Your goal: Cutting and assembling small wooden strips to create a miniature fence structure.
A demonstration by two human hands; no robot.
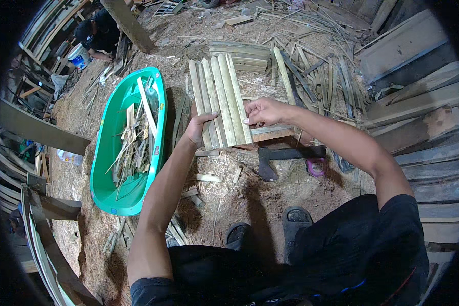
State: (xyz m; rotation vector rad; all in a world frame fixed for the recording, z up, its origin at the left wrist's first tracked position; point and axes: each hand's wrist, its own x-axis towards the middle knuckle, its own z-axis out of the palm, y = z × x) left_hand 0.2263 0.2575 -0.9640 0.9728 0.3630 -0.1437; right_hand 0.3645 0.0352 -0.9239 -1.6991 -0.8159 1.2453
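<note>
Several pale wooden slats (222, 97) with pointed far ends lie side by side in a flat row in front of me. My left hand (198, 127) grips the row at its left edge, thumb on top and the other fingers hidden beneath. At the right edge my right hand (264, 111) has its fingers curled against the outermost slat. A low wooden block (273, 133) shows just under the slats. Close by on the ground lie a hatchet (290, 154) with a dark head and a pink tape measure (316, 166).
A green plastic tub (98, 176) with wood scraps stands on my left. Beyond the slats lies a stack of boards (239, 55). Loose strips (336, 81) litter the far right, and planks (433, 168) line the right side. Another person (101, 33) crouches far left beside a post (130, 23).
</note>
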